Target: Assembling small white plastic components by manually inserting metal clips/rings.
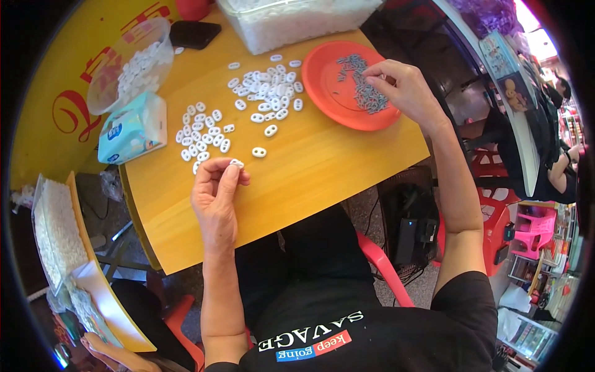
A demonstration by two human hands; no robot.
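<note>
My left hand (215, 195) is above the near left of the table, pinching a small white oval plastic piece (237, 163) between thumb and forefinger. Over the right side of a red plate (319, 93), my right hand (406, 93) has its thumb and fingertips drawn together. What they hold, if anything, is too small to make out. Many small grey screw-like pieces (370, 98) lie heaped on the plate beneath those fingers. White oval pieces with two holes are spread in a left group (201, 136) and a middle group (269, 87). A single white piece (259, 152) lies nearer to me.
Along the far edge of the yellow table (310, 170) stand a clear tub (297, 31) of white pieces and a black phone (195, 35). At left are a clear bowl (162, 62) with more white pieces and a tissue pack (133, 128). Another person's foot (108, 353) shows lower left.
</note>
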